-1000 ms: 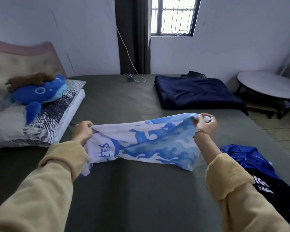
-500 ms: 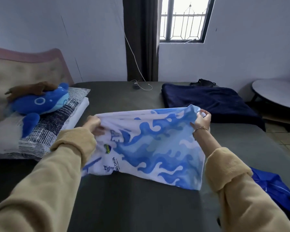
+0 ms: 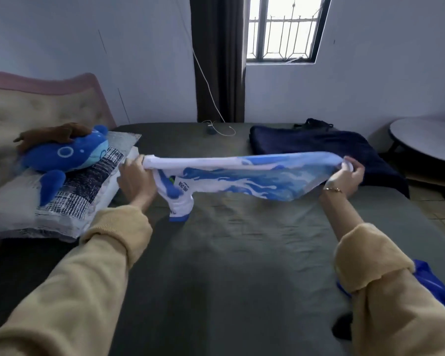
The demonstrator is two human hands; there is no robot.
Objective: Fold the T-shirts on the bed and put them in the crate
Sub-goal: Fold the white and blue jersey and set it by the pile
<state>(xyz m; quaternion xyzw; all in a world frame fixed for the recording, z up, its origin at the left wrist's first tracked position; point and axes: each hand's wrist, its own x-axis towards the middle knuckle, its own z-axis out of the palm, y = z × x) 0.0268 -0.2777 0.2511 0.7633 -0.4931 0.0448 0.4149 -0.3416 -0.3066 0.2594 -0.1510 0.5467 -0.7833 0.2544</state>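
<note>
Hands up, both pinching one shirt: left hand [image 3: 136, 179] is clenched on the white end, right hand [image 3: 348, 177] is clenched on the blue end, & the wave-print T-shirt [image 3: 244, 177] hangs stretched between them, above the bed [image 3: 242, 265]. Only a sleeve tip at the left droops near the sheet; I can't tell if it touches.

Step in hand, as I read it: spreading/shaking the shirt out flat before the 1st fold. No fold made yet on this one.

Next move prob. calls for lowering it onto the bare sheet in front of her, w/ the top edge kept taut so it lands w/o wrinkles, then letting go to smooth it & fold the sleeves in. Room for that is fine, the middle of the bed is bare.

Count:
- T-shirts: 1 in hand; 1 more bright blue garment [image 3: 432, 281] at the right edge behind the right sleeve, mostly hidden, so can't say if it's one or several.
- Crate: 0 in view.
- Dark navy blanket [image 3: 319, 147]: 1, folded, far right of bed, well apart from the shirt.
- Pillows [image 3: 70, 196]: looks like 2 stacked, at left.
- Plush toys: 2, a blue one [image 3: 67, 155] w/ a brown one [image 3: 52, 133] on top.
- Round table [image 3: 427, 142]: 1, off to the right.
</note>
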